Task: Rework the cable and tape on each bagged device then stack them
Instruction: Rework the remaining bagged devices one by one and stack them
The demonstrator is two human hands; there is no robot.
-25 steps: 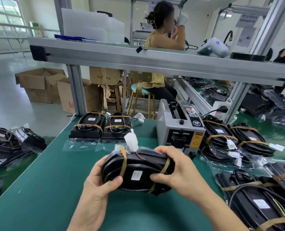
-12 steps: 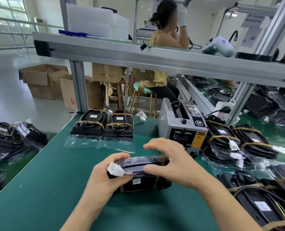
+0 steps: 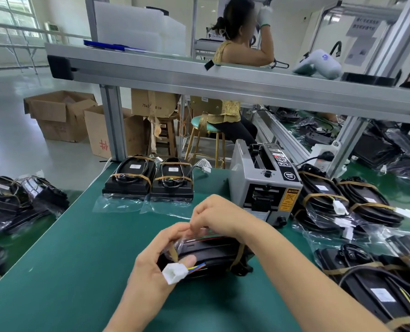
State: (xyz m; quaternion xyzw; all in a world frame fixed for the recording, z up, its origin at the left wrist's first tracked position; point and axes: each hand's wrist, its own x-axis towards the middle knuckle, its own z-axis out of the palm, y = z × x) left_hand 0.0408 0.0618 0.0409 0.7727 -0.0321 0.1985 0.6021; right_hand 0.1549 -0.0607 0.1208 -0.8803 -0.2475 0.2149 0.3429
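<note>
1. Left hand (image 3: 156, 257) low and centre, fingers curled, thumb pressed down beside a white plug.
2. Right hand (image 3: 217, 215) just above it, fingertips pinched on clear film.
3. Both forearms bare, angled in from the bottom edge.

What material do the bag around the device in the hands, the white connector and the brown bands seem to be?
Bag: thin clear plastic film, glossy; it crinkles and shows glare.
White connector: moulded hard plastic, slightly shiny, with square sockets.
Brown bands: probably tape, paper or plastic; flat, tan, wrapped tight around the black device.
The left hand and right hand hold it.
</note>
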